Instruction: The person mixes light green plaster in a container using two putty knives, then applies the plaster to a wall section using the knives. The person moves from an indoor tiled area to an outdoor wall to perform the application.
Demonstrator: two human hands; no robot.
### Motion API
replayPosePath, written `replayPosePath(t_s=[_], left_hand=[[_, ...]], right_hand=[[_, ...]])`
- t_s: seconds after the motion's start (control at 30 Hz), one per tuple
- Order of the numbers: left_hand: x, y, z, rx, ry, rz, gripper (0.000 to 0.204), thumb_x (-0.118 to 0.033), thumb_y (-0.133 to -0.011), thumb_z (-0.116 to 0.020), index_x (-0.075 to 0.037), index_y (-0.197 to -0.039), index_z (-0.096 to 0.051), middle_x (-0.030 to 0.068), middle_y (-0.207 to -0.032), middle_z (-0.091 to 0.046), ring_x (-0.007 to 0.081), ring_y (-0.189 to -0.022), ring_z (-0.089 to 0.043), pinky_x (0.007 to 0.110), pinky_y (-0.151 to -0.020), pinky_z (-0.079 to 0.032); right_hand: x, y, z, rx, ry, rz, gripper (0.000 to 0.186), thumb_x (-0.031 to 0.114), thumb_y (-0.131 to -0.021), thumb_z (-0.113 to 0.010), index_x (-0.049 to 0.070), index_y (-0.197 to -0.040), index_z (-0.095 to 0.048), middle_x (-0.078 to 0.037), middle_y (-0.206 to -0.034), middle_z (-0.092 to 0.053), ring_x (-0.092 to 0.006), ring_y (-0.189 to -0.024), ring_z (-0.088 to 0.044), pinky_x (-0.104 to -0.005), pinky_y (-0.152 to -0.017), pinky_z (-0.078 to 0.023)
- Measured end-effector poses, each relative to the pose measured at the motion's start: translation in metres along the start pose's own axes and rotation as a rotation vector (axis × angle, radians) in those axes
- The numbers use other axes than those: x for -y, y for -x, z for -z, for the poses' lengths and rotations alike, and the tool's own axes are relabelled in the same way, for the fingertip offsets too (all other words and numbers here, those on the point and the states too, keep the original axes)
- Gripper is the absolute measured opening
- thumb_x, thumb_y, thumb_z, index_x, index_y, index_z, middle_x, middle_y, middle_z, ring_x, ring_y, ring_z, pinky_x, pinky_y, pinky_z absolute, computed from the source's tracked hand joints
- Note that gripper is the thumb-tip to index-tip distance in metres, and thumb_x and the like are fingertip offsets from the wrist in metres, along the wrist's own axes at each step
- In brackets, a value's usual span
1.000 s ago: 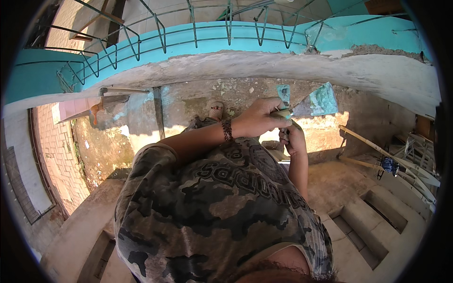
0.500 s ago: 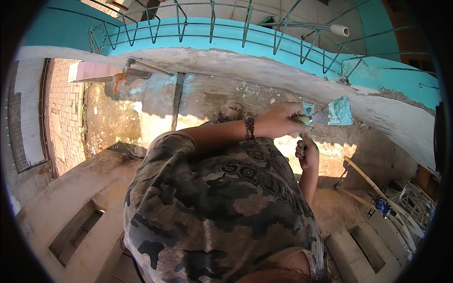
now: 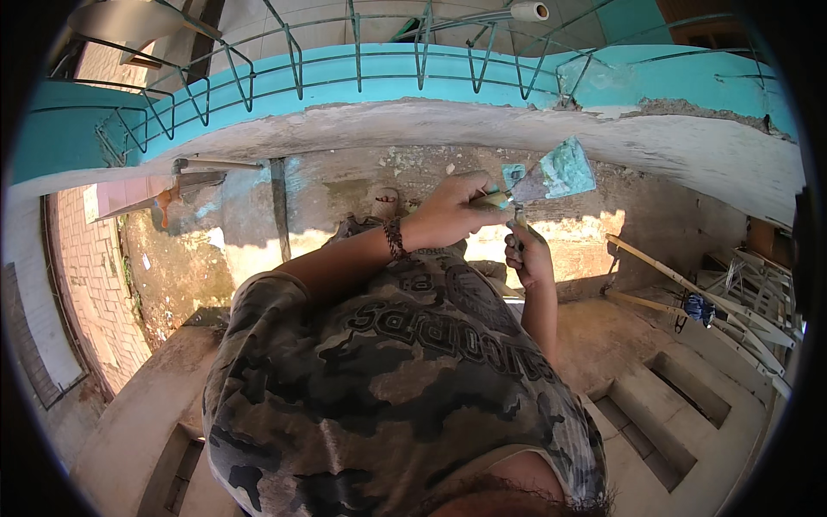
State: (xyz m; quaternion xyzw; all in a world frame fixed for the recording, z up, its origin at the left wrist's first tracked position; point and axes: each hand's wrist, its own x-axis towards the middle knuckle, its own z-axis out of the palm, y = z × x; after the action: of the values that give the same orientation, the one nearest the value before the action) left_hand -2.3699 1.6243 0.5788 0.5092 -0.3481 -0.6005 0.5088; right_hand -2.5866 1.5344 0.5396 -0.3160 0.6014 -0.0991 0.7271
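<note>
My left hand [image 3: 455, 207], with a braided bracelet at the wrist, reaches across my body. It is closed around the handle of a wide putty knife [image 3: 560, 172], whose flared blade points up to the right and is coated with turquoise paste. Below it, my right hand [image 3: 529, 255] is closed on the handle of a narrower putty knife [image 3: 513, 175], held upright. The narrower blade, also smeared turquoise, stands just left of the wide one. The two tools cross close together near the left fingertips; I cannot tell whether they touch.
In front runs a wall with a turquoise top [image 3: 336, 76] and bare metal rods [image 3: 422, 47] above it. A pipe with an orange tap [image 3: 164, 205] is at the left. Long yellowish poles [image 3: 663, 263] and a metal frame [image 3: 748, 289] lie at the right. Openings pierce the ledge [image 3: 642, 431] behind me.
The whole view has shifted, so the wall, hands and tools appear further left. The wide blade is tilted a little more upward. Both hands keep hold of their putty knives.
</note>
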Motion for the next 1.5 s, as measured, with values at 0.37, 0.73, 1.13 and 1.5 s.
replayPosePath(t_s=[0.37,0.73,1.13,1.5], left_hand=[[-0.005,-0.008,-0.001,0.007,0.051,-0.112,0.015,-0.011,-0.088,-0.065,-0.002,-0.095,-0.057,-0.0027,-0.066,-0.052,0.0028,-0.056,-0.046,0.021,-0.05,-0.035],[-0.019,-0.017,0.002,-0.06,-0.021,-0.084,0.019,-0.01,-0.086,-0.069,0.0,-0.098,-0.058,-0.0013,-0.078,-0.06,0.003,-0.065,-0.05,0.02,-0.058,-0.041],[-0.047,-0.014,0.003,-0.001,-0.191,-0.153,0.016,-0.005,-0.085,-0.067,0.001,-0.096,-0.056,-0.0007,-0.074,-0.058,0.0022,-0.062,-0.048,0.019,-0.055,-0.039],[-0.069,-0.016,0.013,0.07,-0.395,-0.192,0.018,-0.001,-0.082,-0.067,0.0,-0.097,-0.059,-0.002,-0.088,-0.055,0.005,-0.08,-0.048,0.02,-0.072,-0.04]], right_hand=[[0.003,0.04,0.028,-0.146,-0.159,0.218,0.023,0.028,-0.095,-0.056,0.005,-0.1,-0.055,0.0,-0.062,-0.049,-0.0049,-0.041,-0.037,-0.0193,-0.035,-0.024],[0.046,0.136,0.032,-0.185,0.158,0.497,0.026,0.024,-0.093,-0.061,0.0,-0.101,-0.066,0.004,-0.062,-0.055,-0.0002,-0.046,-0.038,-0.0177,-0.041,-0.028],[0.059,0.134,0.027,-0.097,0.031,0.406,0.022,0.019,-0.089,-0.066,-0.002,-0.098,-0.067,-0.002,-0.069,-0.061,-0.0057,-0.058,-0.053,-0.0205,-0.051,-0.04],[0.046,0.105,0.035,-0.129,0.035,0.515,0.018,0.019,-0.089,-0.066,0.001,-0.088,-0.067,0.005,-0.063,-0.053,-0.0027,-0.051,-0.043,-0.02,-0.046,-0.035]])
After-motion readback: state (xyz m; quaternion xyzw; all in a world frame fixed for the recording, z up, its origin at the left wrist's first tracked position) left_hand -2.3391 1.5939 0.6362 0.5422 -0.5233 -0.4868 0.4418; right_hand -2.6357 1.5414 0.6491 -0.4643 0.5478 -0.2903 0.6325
